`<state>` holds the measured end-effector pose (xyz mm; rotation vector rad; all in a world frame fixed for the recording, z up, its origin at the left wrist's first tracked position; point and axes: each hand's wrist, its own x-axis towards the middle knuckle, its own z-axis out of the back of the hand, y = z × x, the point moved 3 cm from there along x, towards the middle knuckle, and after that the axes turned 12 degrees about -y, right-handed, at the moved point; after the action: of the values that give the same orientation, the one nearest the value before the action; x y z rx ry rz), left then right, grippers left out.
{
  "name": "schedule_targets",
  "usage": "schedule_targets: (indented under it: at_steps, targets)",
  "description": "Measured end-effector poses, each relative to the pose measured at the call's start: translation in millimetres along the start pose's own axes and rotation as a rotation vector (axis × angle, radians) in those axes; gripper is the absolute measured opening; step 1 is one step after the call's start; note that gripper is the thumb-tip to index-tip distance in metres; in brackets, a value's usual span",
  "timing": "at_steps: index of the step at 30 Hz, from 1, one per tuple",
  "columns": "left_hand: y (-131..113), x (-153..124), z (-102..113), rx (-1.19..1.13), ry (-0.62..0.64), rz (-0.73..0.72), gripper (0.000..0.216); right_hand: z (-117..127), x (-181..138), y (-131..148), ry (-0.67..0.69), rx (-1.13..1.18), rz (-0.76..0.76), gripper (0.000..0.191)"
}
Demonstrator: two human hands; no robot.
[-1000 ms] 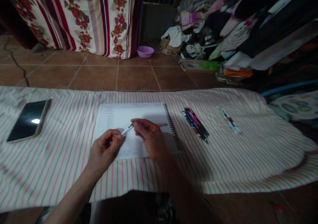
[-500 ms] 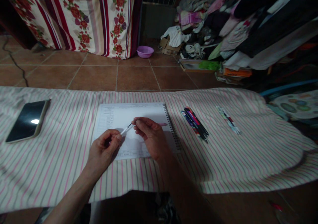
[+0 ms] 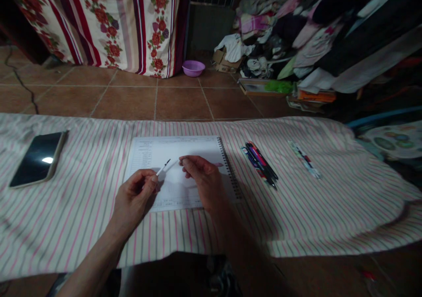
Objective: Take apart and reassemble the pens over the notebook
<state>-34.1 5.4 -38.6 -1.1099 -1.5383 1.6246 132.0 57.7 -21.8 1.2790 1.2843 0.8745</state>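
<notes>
My left hand is closed, pinching a slim white pen refill with a dark tip pointing up and to the right. A short gap away, my right hand has thumb and fingers pressed together; a faint pale sliver shows at its fingertips, too small to name. Both hands are over a spiral notebook, open to a white page with printed lines. A pinkish pen-like piece lies on the page, partly hidden behind my right hand.
Several pens lie bunched right of the notebook, and a few pale patterned pens farther right. A phone rests at the left on the striped cloth. Beyond are a purple basin and piled clothes.
My hands have drawn slightly apart. The refill's dark tip, formerly at my right fingertips, is now free of them; my left hand has shifted slightly left with the refill.
</notes>
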Motion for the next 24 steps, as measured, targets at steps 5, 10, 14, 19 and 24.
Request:
schedule_targets:
  at_steps: [5, 10, 14, 19, 24]
  targets:
    - [-0.2, 1.1, 1.9, 0.015, -0.035, -0.036, 0.022, 2.5, 0.4, 2.8, -0.066, -0.219, 0.266, 0.011]
    - [-0.4, 0.6, 1.1, 0.008, -0.010, -0.043, 0.020, -2.3, -8.2, 11.3, -0.056, -0.429, 0.568, 0.009]
    - [-4.4, 1.7, 4.7, 0.160, -0.020, -0.129, 0.021, -4.9, -12.9, 14.2, -0.034, -0.632, 0.820, 0.013]
    - [-11.4, 2.8, 11.5, 0.421, -0.050, -0.312, 0.018, -2.4, -12.0, 13.1, -0.054, -0.819, 1.014, 0.014]
    - [-14.2, -0.7, 12.5, 0.594, 0.062, -0.516, 0.015, 0.8, -12.2, 12.5, -0.072, -0.900, 1.042, 0.011]
